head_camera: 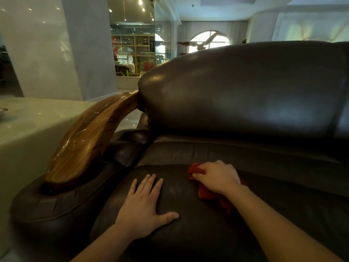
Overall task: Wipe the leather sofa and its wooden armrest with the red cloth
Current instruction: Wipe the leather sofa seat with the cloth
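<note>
While L hand (145, 203) lies flat, red cloth (205, 193) sits under R hand (217, 176).

My left hand (145, 203) lies flat on the dark leather sofa seat cushion (188, 233) in front of me, and my right hand (217, 176) is to its right and farther back on the same cushion, pressed on the crumpled red cloth (207, 193). Behind both rises the rounded dark leather backrest (245, 91). To the left of my left hand, the curved glossy wooden armrest (88, 135) sits on the padded leather arm (47, 208), running back to the backrest. Left of that stands a pale stone-topped table (28, 125).
</note>
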